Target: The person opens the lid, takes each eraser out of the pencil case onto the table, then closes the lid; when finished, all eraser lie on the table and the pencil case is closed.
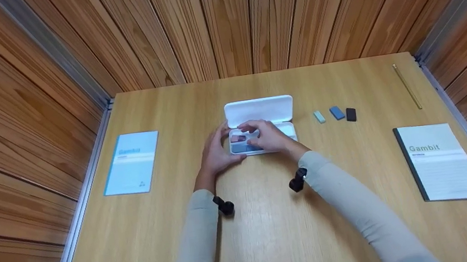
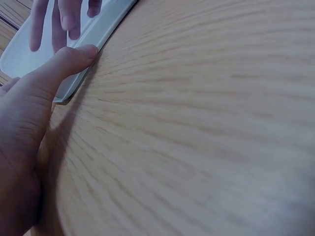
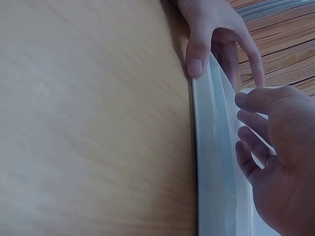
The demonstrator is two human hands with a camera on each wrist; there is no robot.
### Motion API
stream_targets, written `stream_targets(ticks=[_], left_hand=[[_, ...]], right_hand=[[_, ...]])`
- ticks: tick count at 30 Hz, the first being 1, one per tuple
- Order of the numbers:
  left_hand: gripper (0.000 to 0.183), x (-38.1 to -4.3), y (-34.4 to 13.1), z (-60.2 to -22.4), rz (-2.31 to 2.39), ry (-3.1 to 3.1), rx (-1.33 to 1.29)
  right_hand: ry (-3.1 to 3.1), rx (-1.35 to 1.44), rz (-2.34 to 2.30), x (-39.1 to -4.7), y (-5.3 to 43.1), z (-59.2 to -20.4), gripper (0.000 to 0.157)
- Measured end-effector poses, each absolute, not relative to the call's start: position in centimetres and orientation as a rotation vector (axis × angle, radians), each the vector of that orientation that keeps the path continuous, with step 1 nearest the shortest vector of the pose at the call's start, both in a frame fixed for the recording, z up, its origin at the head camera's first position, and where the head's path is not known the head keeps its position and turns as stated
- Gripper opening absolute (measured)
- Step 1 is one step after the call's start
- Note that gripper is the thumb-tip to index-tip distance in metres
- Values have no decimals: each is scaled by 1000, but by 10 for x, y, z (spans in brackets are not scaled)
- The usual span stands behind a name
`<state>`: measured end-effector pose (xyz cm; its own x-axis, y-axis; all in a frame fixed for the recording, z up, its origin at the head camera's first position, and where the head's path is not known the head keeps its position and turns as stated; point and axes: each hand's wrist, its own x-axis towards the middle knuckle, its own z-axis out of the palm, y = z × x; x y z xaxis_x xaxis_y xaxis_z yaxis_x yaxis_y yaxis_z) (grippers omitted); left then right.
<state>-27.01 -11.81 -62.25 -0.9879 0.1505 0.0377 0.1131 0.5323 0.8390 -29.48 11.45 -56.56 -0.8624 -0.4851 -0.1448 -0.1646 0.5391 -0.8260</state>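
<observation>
A white pencil case [image 1: 260,111] stands on the table, its lid tipped back and its tray divided into compartments. The left end is held by my left hand [image 1: 217,154], thumb on the front edge and fingers round toward the back. Over the tray hovers my right hand [image 1: 271,137], fingers loosely bent, with nothing showing between them in the right wrist view. A small dark and pinkish piece [image 1: 238,138] lies in the left compartment. In front of it, a blue-grey strip [image 1: 240,148] shows along the tray. My right hand hides part of the inside.
To the right of the case lie a pale green eraser [image 1: 319,117], a blue one [image 1: 337,113] and a black one [image 1: 351,115]. A gold pencil [image 1: 407,87] lies far right, above a notebook [image 1: 443,167]. Another notebook [image 1: 131,163] lies at left. Wooden walls enclose the table.
</observation>
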Motion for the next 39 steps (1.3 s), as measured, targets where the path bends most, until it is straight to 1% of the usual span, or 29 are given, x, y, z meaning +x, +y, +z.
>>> stream_targets(ticks=[7,14,21,29,33,34,39], left_hand=[[120,-272,-119,-623,1470,2721,263],[118,-272,-121,-624,1496,2720,291],[118,-273,-121,-624,1493,2725,304],[118,-272,-121,-626,1494,2724,311],[119,-272,-120,-625,1440,2765,322],[119,-272,-120,-625,1427,2773,323],[120,-272,-120,-624,1431,2763,310]], right_hand=[[2400,-551,-1299,-297,102,-575,52],[2355,-558,-1284,-297,97,-574,55],[2340,-557,-1229,-296,96,-574,61],[2350,-622,-1220,-295,97,-578,66],[2367,-647,-1251,-294,97,-579,65],[2363,-665,-1269,-297,99,-584,63],[2362,-634,-1300,-298,101,-583,53]])
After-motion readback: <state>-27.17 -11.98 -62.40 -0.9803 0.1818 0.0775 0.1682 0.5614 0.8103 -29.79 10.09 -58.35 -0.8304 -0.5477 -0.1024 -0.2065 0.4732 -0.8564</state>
